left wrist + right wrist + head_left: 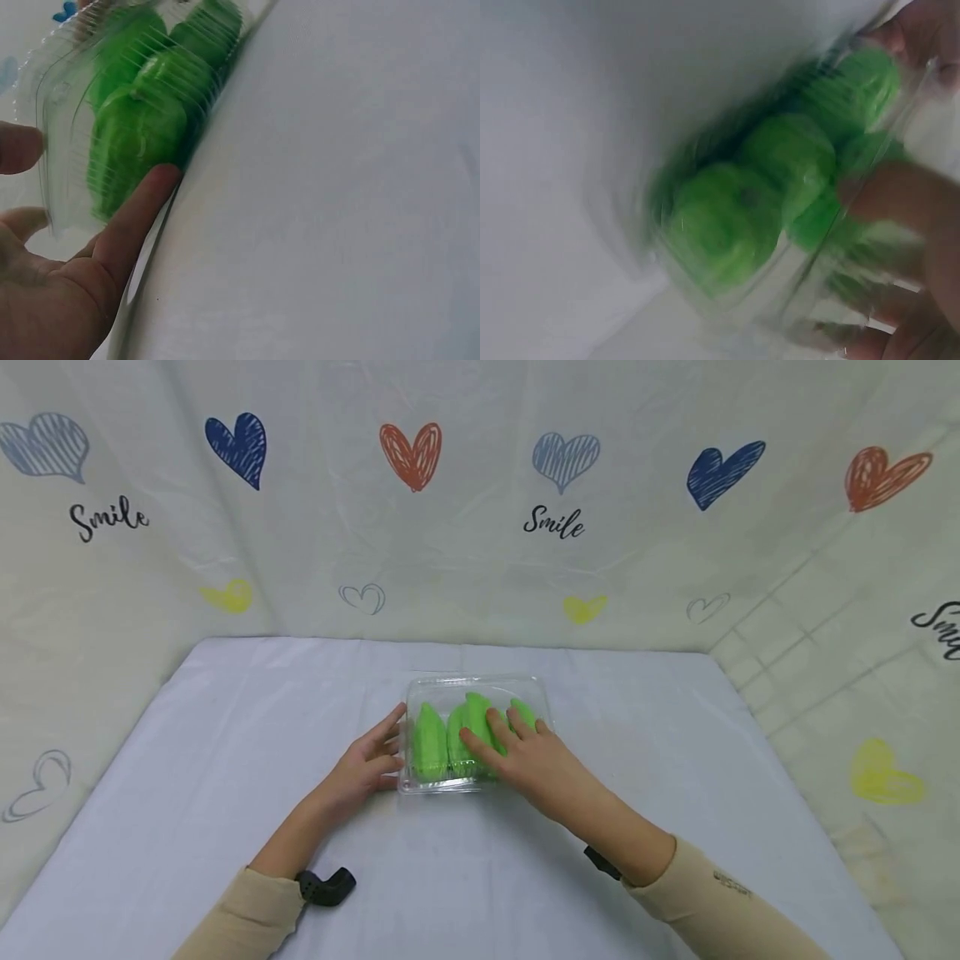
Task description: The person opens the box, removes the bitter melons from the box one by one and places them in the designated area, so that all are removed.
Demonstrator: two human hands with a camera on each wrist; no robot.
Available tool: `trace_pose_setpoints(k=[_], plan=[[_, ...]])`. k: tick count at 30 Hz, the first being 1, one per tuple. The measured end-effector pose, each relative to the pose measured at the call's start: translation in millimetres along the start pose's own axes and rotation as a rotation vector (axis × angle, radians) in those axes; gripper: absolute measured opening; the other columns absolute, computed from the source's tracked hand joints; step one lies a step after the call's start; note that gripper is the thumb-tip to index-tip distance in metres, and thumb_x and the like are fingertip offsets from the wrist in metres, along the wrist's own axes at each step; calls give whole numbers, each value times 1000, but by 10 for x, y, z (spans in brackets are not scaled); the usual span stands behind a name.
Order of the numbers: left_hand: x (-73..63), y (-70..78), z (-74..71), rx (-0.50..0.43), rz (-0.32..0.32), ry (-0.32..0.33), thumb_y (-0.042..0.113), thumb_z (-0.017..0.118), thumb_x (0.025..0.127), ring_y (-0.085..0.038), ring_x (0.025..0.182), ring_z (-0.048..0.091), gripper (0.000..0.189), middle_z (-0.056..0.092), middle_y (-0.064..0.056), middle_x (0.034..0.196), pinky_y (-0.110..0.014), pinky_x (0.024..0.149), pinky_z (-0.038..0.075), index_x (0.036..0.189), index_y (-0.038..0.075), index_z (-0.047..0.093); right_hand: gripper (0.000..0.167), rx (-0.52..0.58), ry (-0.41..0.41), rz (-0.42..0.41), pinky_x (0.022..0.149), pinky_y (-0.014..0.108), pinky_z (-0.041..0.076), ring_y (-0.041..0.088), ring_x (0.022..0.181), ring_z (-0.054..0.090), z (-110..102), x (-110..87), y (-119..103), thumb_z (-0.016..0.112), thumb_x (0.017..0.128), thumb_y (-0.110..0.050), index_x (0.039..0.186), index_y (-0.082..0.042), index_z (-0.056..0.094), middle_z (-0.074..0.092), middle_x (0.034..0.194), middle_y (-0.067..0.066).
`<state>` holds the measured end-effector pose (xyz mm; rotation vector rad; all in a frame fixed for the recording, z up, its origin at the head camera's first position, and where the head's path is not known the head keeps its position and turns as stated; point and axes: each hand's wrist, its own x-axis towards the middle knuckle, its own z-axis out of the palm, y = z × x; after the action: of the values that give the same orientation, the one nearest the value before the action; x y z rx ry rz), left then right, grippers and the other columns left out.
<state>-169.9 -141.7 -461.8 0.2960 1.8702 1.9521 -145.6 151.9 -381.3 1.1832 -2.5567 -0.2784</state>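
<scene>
Touching a clear box (pixel 441 688) at center frame
Left hand (pixel 366 766) lies against its side, right hand (pixel 534 762) spreads on top, neither gripping; lopsided pressing could slide it, jostling the green pieces (pixel 430 745).

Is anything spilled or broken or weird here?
No, nothing stands out. The green pieces I can see are inside the clear box, with the left hand beside it and the right hand over it. I see no spill.
</scene>
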Motion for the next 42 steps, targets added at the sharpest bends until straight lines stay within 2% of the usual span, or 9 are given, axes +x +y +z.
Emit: trace_pose_setpoints(k=[2,10,21,28,34,39,42], plan=[[7,-16,-3,6,4,-7,5,54,94,-39,148,27,83,11,-12,166,-42,95,54,160,35,15,90,-5,-19,-11,81,59,56,50,124,55,2,1,-30,80,73,10,150,-16,40,52,141,28],[6,-9,8,41,26,-27,7,53,96,-39,150,21,82,4,-7,168,-43,97,52,162,27,9,88,-36,6,-20,84,61,54,50,128,51,39,-14,-63,78,76,11,151,-14,39,49,143,29],[38,7,23,23,38,-58,9,52,97,-35,151,21,81,1,0,169,-42,96,53,162,24,7,89,29,-55,-27,89,64,51,48,131,49,-17,-15,10,77,78,8,153,-16,36,46,148,27],[48,-3,22,22,45,-70,9,52,97,-38,151,17,82,-1,-2,169,-45,100,50,162,25,5,89,59,-26,-27,89,63,52,47,131,51,-6,-43,46,76,77,11,152,-18,38,47,148,25],[44,-10,41,40,56,-52,7,53,95,-39,151,18,84,0,-1,169,-48,100,49,162,26,5,92,61,-5,-51,90,61,51,46,132,49,3,-80,63,76,77,13,154,-18,36,47,149,24],[39,-17,57,65,50,-29,6,53,93,-37,151,18,85,1,2,169,-46,98,51,162,27,6,98,68,34,-93,88,51,56,44,128,54,2,-92,70,79,75,12,155,-22,35,50,147,22],[33,-22,44,50,55,-29,5,53,93,-38,151,19,85,2,1,169,-45,96,52,162,28,8,96,86,47,-97,91,51,54,45,128,54,12,-106,74,79,73,11,154,-21,38,51,147,20]])
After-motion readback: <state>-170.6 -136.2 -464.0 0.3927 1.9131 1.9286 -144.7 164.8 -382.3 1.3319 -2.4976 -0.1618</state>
